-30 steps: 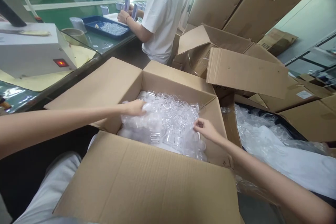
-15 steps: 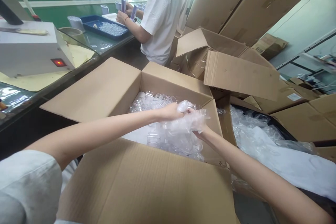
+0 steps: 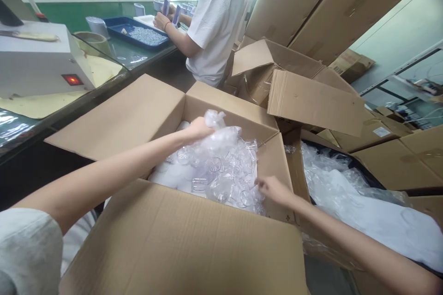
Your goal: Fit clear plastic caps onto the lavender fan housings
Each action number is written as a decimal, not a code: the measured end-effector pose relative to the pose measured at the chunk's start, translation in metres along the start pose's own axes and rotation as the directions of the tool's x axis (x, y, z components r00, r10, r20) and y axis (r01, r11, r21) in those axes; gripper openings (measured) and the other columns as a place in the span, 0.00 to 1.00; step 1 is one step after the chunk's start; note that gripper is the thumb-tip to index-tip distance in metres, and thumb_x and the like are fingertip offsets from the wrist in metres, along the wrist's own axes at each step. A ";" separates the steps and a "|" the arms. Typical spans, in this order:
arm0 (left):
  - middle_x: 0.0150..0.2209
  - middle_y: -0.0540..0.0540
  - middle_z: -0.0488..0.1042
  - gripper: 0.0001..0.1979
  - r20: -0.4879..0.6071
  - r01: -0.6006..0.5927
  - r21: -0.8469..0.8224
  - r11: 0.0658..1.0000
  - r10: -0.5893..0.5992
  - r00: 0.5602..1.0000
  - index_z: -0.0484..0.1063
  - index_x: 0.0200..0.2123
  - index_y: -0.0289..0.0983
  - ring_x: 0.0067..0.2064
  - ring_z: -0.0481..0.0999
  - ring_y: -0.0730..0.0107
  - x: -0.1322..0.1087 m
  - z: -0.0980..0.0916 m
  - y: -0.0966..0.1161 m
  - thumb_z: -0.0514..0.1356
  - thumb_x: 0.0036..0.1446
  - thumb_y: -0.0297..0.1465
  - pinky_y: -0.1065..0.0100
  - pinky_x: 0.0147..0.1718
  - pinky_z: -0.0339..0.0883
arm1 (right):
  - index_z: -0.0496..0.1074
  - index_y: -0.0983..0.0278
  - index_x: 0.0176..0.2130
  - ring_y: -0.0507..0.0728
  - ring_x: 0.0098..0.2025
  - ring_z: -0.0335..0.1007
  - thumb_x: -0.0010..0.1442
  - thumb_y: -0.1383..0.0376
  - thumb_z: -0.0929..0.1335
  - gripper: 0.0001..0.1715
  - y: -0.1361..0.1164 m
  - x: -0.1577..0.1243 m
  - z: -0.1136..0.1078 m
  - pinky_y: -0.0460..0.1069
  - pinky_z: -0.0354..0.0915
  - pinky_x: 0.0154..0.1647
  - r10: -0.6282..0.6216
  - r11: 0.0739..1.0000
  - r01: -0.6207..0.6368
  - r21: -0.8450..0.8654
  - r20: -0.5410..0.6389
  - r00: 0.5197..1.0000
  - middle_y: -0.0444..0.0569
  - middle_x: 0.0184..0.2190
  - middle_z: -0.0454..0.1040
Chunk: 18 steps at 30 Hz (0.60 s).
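A cardboard box [image 3: 194, 235] stands with its flaps folded out in front of me. Inside lies a heap of clear plastic parts [image 3: 221, 170], some round and some cup-like. My left hand [image 3: 199, 129] is closed on a crumpled clear plastic bag [image 3: 223, 136], held over the heap and slightly blurred by motion. By the inner right wall of the box, apart from the bag, is my right hand [image 3: 273, 190]. Its fingers are curled in at the edge of the heap; anything they hold is hidden or too small to make out.
At right is a dark-rimmed container with clear plastic bags [image 3: 332, 184]. Cardboard boxes [image 3: 311, 97] stand behind. On the left bench are a white machine [image 3: 34, 60] with a red light, a tape roll [image 3: 92, 42] and a blue tray [image 3: 138, 32]. A co-worker [image 3: 216, 23] stands beyond.
Both hands were together at the plastic bag. My left hand has carried it left and away, my right hand has let go and moved slightly down, and more of the heap shows.
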<state>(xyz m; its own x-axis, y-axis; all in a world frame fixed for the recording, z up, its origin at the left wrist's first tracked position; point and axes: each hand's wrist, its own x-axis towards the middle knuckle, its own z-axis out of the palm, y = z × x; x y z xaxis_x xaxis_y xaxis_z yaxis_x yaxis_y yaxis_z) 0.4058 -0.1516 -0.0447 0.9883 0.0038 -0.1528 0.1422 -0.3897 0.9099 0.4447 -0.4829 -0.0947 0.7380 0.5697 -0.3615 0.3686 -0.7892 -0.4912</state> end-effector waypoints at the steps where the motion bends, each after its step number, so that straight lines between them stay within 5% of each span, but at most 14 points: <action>1: 0.43 0.37 0.77 0.13 -0.049 0.018 0.028 0.999 -0.016 0.999 0.71 0.40 0.34 0.41 0.77 0.56 0.002 -0.008 -0.004 0.58 0.55 0.36 0.65 0.31 0.69 | 0.74 0.65 0.37 0.69 0.36 0.76 0.43 0.72 0.72 0.17 0.010 -0.007 0.009 0.61 0.69 0.40 0.015 0.996 -0.008 -0.088 0.068 0.998 0.60 0.42 0.76; 5: 0.44 0.36 0.76 0.10 -0.181 0.065 0.134 0.989 -0.040 0.983 0.70 0.40 0.33 0.44 0.76 0.56 0.003 -0.015 -0.011 0.53 0.57 0.30 0.64 0.34 0.70 | 0.74 0.65 0.46 0.74 0.49 0.72 0.36 0.79 0.74 0.34 0.031 -0.018 0.041 0.61 0.66 0.49 0.043 0.938 0.049 -0.344 0.256 0.966 0.65 0.62 0.61; 9: 0.48 0.35 0.74 0.15 -0.165 -0.013 0.292 0.956 0.064 0.984 0.69 0.44 0.31 0.51 0.73 0.52 -0.013 -0.009 -0.007 0.51 0.54 0.23 0.60 0.44 0.68 | 0.68 0.66 0.52 0.68 0.51 0.71 0.46 0.77 0.74 0.34 0.034 -0.010 0.054 0.59 0.66 0.50 0.066 0.870 0.114 -0.480 0.342 0.937 0.62 0.59 0.66; 12: 0.47 0.40 0.76 0.19 0.073 -0.171 0.345 0.923 0.155 0.985 0.72 0.43 0.34 0.50 0.74 0.55 -0.032 -0.002 -0.006 0.58 0.46 0.20 0.63 0.48 0.66 | 0.67 0.67 0.53 0.62 0.45 0.72 0.56 0.72 0.72 0.25 0.036 -0.007 0.056 0.58 0.67 0.48 0.072 0.840 0.149 -0.522 0.378 0.923 0.54 0.46 0.73; 15: 0.38 0.45 0.79 0.15 0.363 -0.295 0.322 0.899 0.171 0.916 0.76 0.34 0.37 0.39 0.77 0.61 -0.044 0.014 -0.016 0.66 0.38 0.24 0.68 0.39 0.67 | 0.69 0.66 0.50 0.58 0.39 0.72 0.62 0.68 0.71 0.17 0.038 -0.005 0.056 0.55 0.69 0.43 0.055 0.842 0.180 -0.508 0.412 0.910 0.48 0.38 0.73; 18: 0.25 0.45 0.76 0.07 0.468 -0.317 0.310 0.896 0.147 0.871 0.75 0.23 0.36 0.30 0.75 0.63 -0.048 0.040 -0.033 0.68 0.40 0.32 0.68 0.31 0.66 | 0.70 0.66 0.46 0.54 0.32 0.70 0.66 0.63 0.69 0.11 0.038 -0.003 0.056 0.52 0.69 0.37 0.038 0.871 0.176 -0.458 0.421 0.906 0.44 0.32 0.71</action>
<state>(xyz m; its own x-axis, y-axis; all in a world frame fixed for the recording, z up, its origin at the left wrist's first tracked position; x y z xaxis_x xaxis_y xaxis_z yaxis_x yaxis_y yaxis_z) 0.3514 -0.1760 -0.0832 0.8558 -0.4850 -0.1801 -0.2035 -0.6357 0.7446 0.4250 -0.5021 -0.1569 0.4451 0.5832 -0.6795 0.7100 -0.6922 -0.1291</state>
